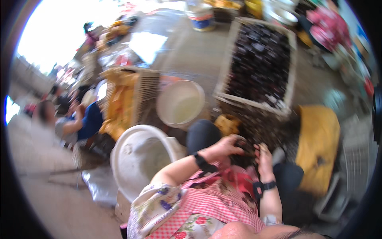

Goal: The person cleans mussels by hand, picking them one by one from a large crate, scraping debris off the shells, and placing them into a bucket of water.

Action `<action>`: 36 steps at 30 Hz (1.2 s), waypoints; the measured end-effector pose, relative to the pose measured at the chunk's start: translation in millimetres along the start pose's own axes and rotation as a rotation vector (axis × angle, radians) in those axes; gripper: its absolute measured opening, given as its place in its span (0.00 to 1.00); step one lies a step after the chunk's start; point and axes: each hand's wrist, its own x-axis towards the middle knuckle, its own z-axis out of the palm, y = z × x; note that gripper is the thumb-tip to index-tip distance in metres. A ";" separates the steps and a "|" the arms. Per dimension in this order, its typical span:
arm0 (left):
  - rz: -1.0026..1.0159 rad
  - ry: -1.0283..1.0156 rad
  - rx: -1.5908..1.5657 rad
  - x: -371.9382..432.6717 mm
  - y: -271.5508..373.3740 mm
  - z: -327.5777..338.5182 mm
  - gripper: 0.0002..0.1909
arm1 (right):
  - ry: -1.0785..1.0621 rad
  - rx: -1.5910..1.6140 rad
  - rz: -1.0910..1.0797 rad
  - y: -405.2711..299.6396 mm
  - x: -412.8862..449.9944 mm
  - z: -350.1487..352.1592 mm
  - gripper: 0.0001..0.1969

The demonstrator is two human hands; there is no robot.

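Note:
My left hand (229,145) is over my lap with thumb and fingers apart, and I see nothing held between them. Facing it across a short gap is my right hand (264,159), fingers raised and somewhat curled; blur hides whether they hold something small. Both wrists wear black bands. Beyond my hands lies a heap of brown debris (262,125) on the floor. Behind it stands a pale rectangular crate (223,74) filled with dark, glossy pieces (259,59), possibly shellfish. A crumpled yellow item (227,124) rests just past my left hand.
To my left are a large white tub (121,167) and a whitish bucket (165,112) holding cloudy liquid. Past them stands a slatted crate (147,92) draped in yellow sheeting (121,104). A yellow slab-like item (317,143) is at right. People sit at left and upper right.

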 end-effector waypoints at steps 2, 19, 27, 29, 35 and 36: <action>-0.007 0.036 -0.083 0.5 -24.8 -2.1 0.26 | -0.039 -0.266 -0.283 37.6 9.9 -4.2 0.13; -0.046 0.078 0.056 -4.6 -6.8 27.0 0.21 | 0.307 -0.813 -0.558 15.4 25.3 -1.1 0.24; -0.033 0.125 0.163 0.1 -15.6 22.8 0.21 | 0.278 -0.928 -0.377 -6.5 11.2 6.2 0.26; -0.077 0.069 0.125 0.2 -13.7 22.7 0.22 | 0.311 -0.883 -0.280 7.7 27.6 -7.5 0.26; -0.020 0.069 0.244 -0.8 -4.9 29.3 0.23 | 0.273 -0.854 -0.541 3.3 7.6 3.8 0.25; -0.091 0.058 0.188 1.0 -0.3 28.2 0.22 | 0.351 -0.846 -0.470 -0.3 15.7 -3.4 0.26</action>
